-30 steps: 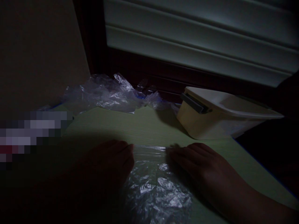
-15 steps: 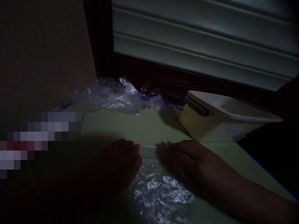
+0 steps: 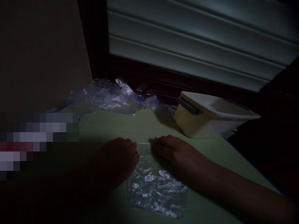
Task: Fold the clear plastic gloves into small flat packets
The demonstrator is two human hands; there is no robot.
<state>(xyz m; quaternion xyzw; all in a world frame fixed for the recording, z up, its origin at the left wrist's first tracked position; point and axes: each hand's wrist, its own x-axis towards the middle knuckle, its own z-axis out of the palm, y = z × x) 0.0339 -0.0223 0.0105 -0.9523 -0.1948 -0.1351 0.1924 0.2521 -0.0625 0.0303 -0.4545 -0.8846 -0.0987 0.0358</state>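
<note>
left hand (image 3: 120, 163), fingers (image 3: 134, 157) curled, near right hand (image 3: 176, 152), both forearms (image 3: 233, 183) angled inward.

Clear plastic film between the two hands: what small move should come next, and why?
I'd probably steady the film at its far edge with the left hand and smooth it gently toward the near end with the right hand: both hands are at that edge, and the film's near part looks crinkled on the table.

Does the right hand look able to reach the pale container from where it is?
Probably yes: the pale container stands just beyond the right hand, and only green tabletop shows between them.
</note>
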